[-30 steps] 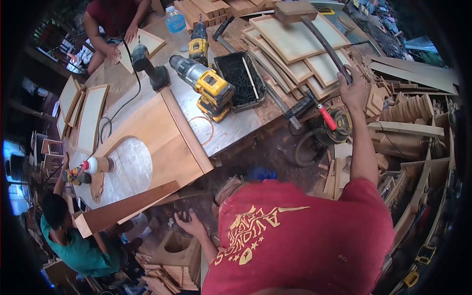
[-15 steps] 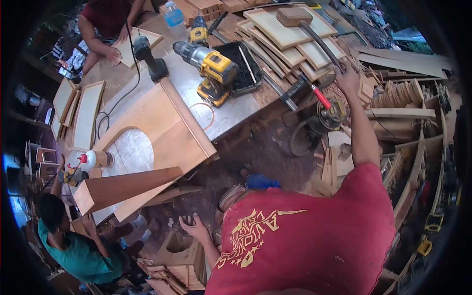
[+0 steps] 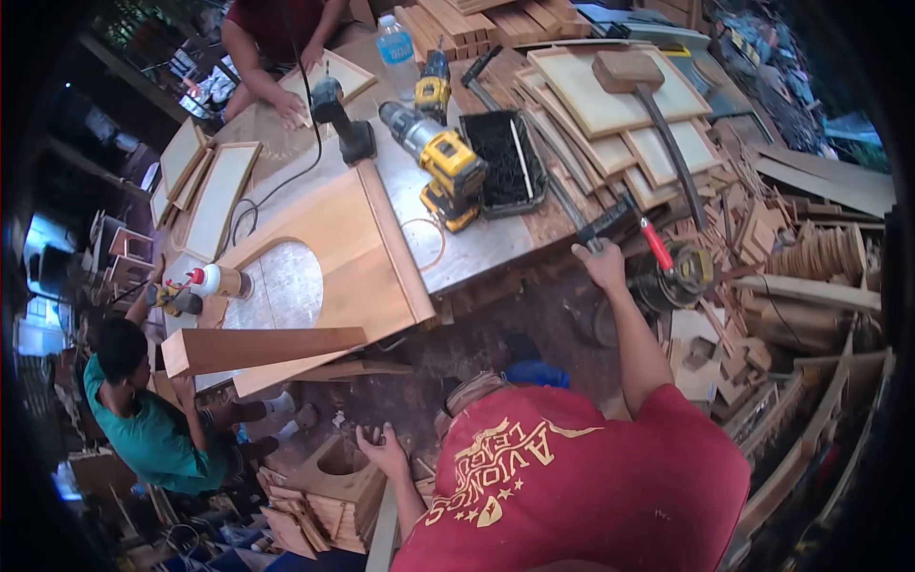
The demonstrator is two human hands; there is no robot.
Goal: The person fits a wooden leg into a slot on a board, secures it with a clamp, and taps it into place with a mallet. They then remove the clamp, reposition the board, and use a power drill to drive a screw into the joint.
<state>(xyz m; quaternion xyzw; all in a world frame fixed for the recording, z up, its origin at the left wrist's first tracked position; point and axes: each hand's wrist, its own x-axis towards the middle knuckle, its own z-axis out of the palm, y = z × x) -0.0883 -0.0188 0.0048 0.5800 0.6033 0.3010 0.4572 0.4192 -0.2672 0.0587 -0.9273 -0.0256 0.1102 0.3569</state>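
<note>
My right hand [image 3: 602, 266] is at the table's edge, its fingers closed around the near end of a bar clamp [image 3: 570, 205] with a red handle. To its upper right, a wooden mallet [image 3: 629, 72] rests on a stack of framed panels [image 3: 610, 105], its dark handle hanging toward me. My left hand [image 3: 384, 451] hovers low beside the table, fingers apart and slightly curled, with nothing in it. Nearest to it are the floor and a stack of wooden pieces with a round cut-out [image 3: 345, 467].
On the table lie a yellow drill [image 3: 443, 157], a dark driver [image 3: 343, 124], a black tray [image 3: 500, 191], a curved wooden panel [image 3: 357, 253] and a glue bottle [image 3: 221, 280]. A person in green [image 3: 152, 429] works at left; another person's hand [image 3: 289, 110] rests across the table.
My right hand has let go of the mallet handle and moved down and left to the clamp bar's end. The view has shifted, so the table appears further right. My left hand stays low and open.
</note>
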